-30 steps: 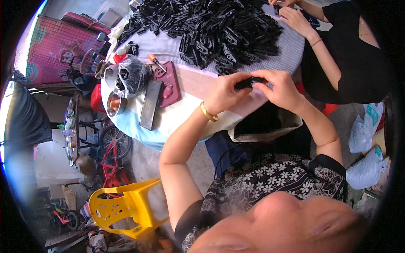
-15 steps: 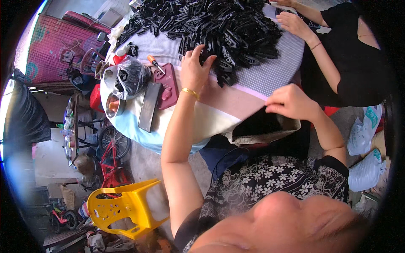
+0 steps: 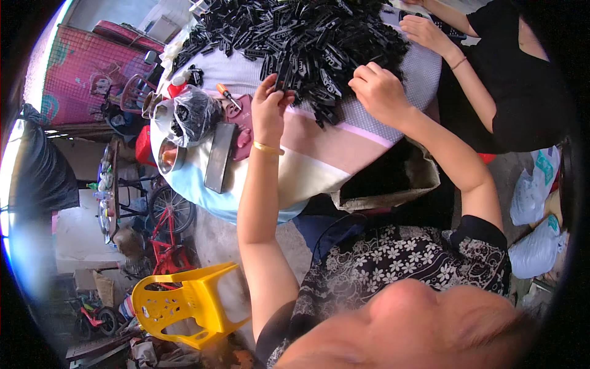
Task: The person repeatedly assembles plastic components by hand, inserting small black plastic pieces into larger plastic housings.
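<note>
A heap of small, narrow black plastic pieces [image 3: 319,46], some with pale print, covers the far part of the cloth-covered table [image 3: 319,144]. At the heap's near left edge, my left hand [image 3: 269,117] pinches one black plastic piece [image 3: 279,88] between thumb and fingers. A gold bangle is on that wrist. My right hand [image 3: 382,97] hovers by the heap's near right side, its fingers curled together; what they hold, if anything, is hidden. Below the table edge, between my arms, an open pale-rimmed bag [image 3: 393,200] shows a dark inside.
Left of my left hand lie a maroon phone case [image 3: 244,132], a dark flat phone-like slab [image 3: 220,158], an orange-handled screwdriver [image 3: 227,93], a plastic bag [image 3: 195,117] and a metal bowl [image 3: 170,157]. Another person's hand [image 3: 427,34] works at the far right. A yellow chair [image 3: 190,304] stands lower left.
My right hand has moved from the table's near edge up and left to the heap. My left hand has drawn slightly back and left, now with a black piece in its fingers.
</note>
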{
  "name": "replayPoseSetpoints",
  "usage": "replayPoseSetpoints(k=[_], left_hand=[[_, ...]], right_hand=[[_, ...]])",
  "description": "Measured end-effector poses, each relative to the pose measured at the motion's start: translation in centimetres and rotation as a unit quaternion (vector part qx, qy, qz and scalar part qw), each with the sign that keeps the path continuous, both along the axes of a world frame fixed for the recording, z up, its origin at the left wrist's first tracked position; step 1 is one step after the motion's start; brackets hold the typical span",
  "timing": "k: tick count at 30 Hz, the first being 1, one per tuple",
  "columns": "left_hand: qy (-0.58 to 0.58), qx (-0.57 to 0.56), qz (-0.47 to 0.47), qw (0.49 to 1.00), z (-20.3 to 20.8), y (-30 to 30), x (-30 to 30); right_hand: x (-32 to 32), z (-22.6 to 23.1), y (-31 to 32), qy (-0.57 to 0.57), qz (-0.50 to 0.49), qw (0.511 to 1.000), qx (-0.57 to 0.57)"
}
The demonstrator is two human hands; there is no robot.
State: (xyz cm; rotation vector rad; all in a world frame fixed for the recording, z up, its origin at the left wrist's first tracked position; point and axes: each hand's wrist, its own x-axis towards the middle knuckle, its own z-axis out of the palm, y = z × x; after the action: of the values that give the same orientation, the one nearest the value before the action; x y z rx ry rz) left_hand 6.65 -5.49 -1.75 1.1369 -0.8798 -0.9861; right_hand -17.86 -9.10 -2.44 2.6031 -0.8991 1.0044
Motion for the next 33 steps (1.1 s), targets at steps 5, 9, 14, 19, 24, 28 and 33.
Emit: replayPoseSetpoints(k=[5, 9, 14, 19, 24, 28, 33], left_hand=[[0.280, 0.034, -0.162, 0.946, 0.7, 0.8, -0.9], [0.130, -0.024, -0.237, 0.962, 1.3, 2.5, -4.6], [-0.146, -0.092, -0.226, 0.959, 0.2, 3.4, -6.2], [0.044, 0.033, -0.370, 0.927, 1.5, 3.7, -5.8], [0.021, -0.013, -0.323, 0.946, 1.3, 3.8, -6.1], [0.183, 0.045, -0.360, 0.914, 1.2, 3.6, -5.9], [0.186, 0.034, -0.344, 0.920, 0.8, 3.7, -6.2]], right_hand=[[-0.4, 1.3, 0.6, -0.258, 0.051, 0.961, 0.082], [0.6, 2.5, 2.7, -0.395, 0.170, 0.806, 0.407], [1.7, 3.2, 4.5, -0.400, 0.209, 0.832, 0.322], [0.9, 3.0, 4.3, -0.371, 0.171, 0.886, 0.221], [0.7, 3.1, 4.6, -0.287, 0.152, 0.938, 0.123], [0.0, 3.3, 4.9, -0.297, 0.144, 0.937, 0.111], [0.0, 3.3, 5.0, -0.306, 0.139, 0.937, 0.099]])
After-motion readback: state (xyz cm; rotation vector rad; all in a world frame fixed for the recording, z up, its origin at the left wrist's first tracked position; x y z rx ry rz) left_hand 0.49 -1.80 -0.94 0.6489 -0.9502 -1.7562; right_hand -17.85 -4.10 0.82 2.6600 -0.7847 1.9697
